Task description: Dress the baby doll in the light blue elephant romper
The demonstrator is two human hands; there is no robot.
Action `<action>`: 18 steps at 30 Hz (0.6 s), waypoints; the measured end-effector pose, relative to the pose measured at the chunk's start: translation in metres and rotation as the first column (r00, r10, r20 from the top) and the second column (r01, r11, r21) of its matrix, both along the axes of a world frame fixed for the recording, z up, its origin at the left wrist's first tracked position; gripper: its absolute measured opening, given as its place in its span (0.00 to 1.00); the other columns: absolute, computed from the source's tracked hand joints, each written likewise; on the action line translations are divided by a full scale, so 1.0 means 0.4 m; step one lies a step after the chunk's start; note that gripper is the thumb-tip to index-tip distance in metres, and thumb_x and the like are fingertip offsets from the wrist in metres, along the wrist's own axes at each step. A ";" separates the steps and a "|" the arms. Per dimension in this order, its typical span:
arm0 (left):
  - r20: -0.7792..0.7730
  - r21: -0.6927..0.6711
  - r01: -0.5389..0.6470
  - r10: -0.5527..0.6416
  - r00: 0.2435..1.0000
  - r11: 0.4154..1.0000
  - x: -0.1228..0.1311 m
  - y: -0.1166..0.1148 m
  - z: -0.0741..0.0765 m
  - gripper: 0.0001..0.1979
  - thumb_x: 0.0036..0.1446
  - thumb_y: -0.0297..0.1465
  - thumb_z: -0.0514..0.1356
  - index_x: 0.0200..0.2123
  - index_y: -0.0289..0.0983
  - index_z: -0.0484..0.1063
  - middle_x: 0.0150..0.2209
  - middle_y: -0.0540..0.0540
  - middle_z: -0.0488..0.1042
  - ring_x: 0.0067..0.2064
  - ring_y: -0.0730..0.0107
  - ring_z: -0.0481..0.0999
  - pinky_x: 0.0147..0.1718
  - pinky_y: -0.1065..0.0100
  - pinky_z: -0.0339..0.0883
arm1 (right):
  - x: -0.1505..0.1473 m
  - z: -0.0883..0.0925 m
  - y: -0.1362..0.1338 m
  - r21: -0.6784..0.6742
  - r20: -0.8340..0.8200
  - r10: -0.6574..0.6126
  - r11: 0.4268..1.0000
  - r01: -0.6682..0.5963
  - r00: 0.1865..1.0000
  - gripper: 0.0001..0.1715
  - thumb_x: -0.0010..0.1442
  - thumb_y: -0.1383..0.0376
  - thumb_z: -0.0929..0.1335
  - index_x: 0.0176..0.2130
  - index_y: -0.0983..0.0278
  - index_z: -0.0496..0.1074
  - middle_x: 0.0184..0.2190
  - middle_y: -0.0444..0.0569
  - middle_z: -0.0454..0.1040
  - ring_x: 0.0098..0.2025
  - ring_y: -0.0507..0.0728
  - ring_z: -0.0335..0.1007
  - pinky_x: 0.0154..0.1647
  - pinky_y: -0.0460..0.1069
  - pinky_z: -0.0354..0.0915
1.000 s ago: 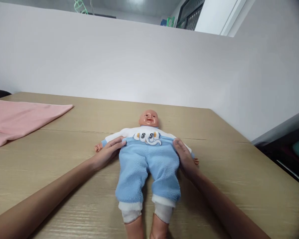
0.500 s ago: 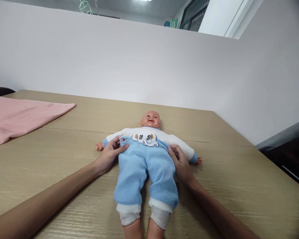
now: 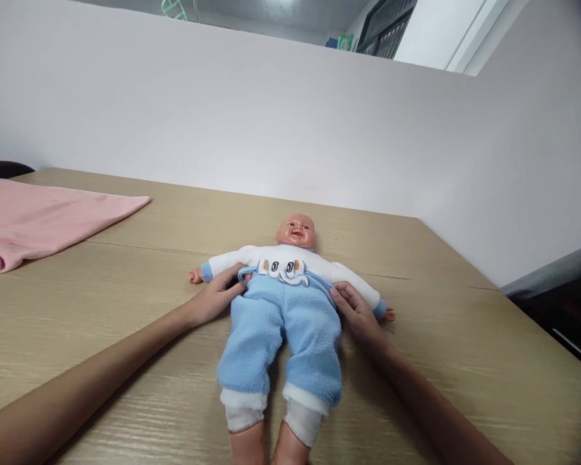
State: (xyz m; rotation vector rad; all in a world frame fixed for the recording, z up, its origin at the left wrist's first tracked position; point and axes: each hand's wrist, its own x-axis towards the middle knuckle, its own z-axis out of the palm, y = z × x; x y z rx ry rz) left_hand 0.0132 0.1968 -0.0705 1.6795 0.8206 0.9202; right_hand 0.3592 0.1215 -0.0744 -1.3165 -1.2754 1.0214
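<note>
A baby doll (image 3: pixel 296 231) lies on its back on the table, head away from me, arms spread. It wears a white top (image 3: pixel 227 259) with blue cuffs and fluffy blue trousers (image 3: pixel 281 316) whose bib carries an elephant face (image 3: pixel 283 270). At the waist on the left, my left hand (image 3: pixel 220 294) pinches the trousers' upper edge between thumb and fingers. My right hand (image 3: pixel 356 310) grips the same edge on the other side, thumb on top. White cuffs end the trouser legs, with bare doll legs (image 3: pixel 246 442) below.
A pink cloth (image 3: pixel 53 223) is spread over the far left of the wooden table (image 3: pixel 126 284). Behind the table rises a pale partition wall (image 3: pixel 223 116). A dark chair back (image 3: pixel 4 170) shows at the left, and dark items stand beyond the right edge.
My left hand has shifted slightly inward, bunching the trousers' edge at that side. My right hand keeps its grip. The whole view has also moved a little.
</note>
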 end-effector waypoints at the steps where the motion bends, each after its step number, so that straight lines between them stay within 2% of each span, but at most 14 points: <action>1: -0.054 0.076 -0.027 0.031 0.998 0.997 -0.003 -0.001 -0.001 0.07 0.67 0.38 0.66 0.43 0.41 0.77 0.43 0.48 0.75 0.48 0.58 0.71 0.53 0.62 0.62 | 0.002 0.001 0.000 0.006 -0.005 -0.007 1.000 0.007 1.000 0.29 0.59 0.38 0.76 0.40 0.59 0.75 0.36 0.45 0.74 0.41 0.58 0.71 0.44 0.50 0.69; 3: -0.016 0.100 -0.087 0.089 0.996 0.991 -0.006 -0.003 -0.003 0.09 0.67 0.39 0.67 0.41 0.41 0.75 0.40 0.49 0.74 0.45 0.61 0.70 0.50 0.64 0.62 | 0.000 -0.001 0.000 0.041 -0.023 -0.055 0.998 0.055 0.998 0.29 0.59 0.38 0.77 0.40 0.58 0.74 0.35 0.44 0.74 0.39 0.57 0.70 0.42 0.50 0.69; 6: 0.225 -0.079 -0.113 0.128 0.966 0.990 -0.002 -0.005 -0.011 0.15 0.66 0.45 0.69 0.37 0.40 0.72 0.37 0.50 0.72 0.40 0.64 0.70 0.43 0.66 0.63 | -0.011 -0.011 -0.002 0.079 -0.034 -0.096 0.992 0.098 0.995 0.29 0.59 0.38 0.77 0.41 0.58 0.73 0.35 0.44 0.75 0.40 0.57 0.72 0.44 0.50 0.69; 9: 0.388 -0.190 -0.163 0.227 0.893 0.968 0.014 -0.009 -0.019 0.17 0.64 0.47 0.71 0.41 0.41 0.73 0.39 0.50 0.75 0.41 0.66 0.72 0.43 0.67 0.64 | -0.021 -0.022 -0.007 0.084 -0.010 -0.102 0.991 0.102 0.995 0.29 0.60 0.39 0.77 0.42 0.59 0.74 0.37 0.46 0.77 0.43 0.59 0.75 0.47 0.52 0.70; 13: 0.348 -0.167 -0.304 0.345 0.872 0.938 0.037 -0.017 -0.018 0.19 0.62 0.48 0.73 0.41 0.42 0.73 0.35 0.52 0.76 0.38 0.68 0.71 0.38 0.69 0.61 | -0.023 -0.029 -0.011 0.082 0.098 -0.101 0.992 0.093 0.990 0.27 0.64 0.40 0.74 0.43 0.60 0.74 0.38 0.48 0.78 0.41 0.60 0.77 0.44 0.54 0.70; 18: 0.306 -0.091 -0.348 0.358 0.882 0.933 0.044 -0.026 -0.006 0.20 0.63 0.50 0.71 0.42 0.42 0.71 0.35 0.52 0.74 0.39 0.66 0.71 0.40 0.67 0.62 | -0.025 -0.021 -0.022 0.120 0.208 -0.142 0.986 0.119 0.968 0.25 0.68 0.42 0.71 0.44 0.60 0.73 0.38 0.50 0.78 0.41 0.62 0.78 0.43 0.56 0.72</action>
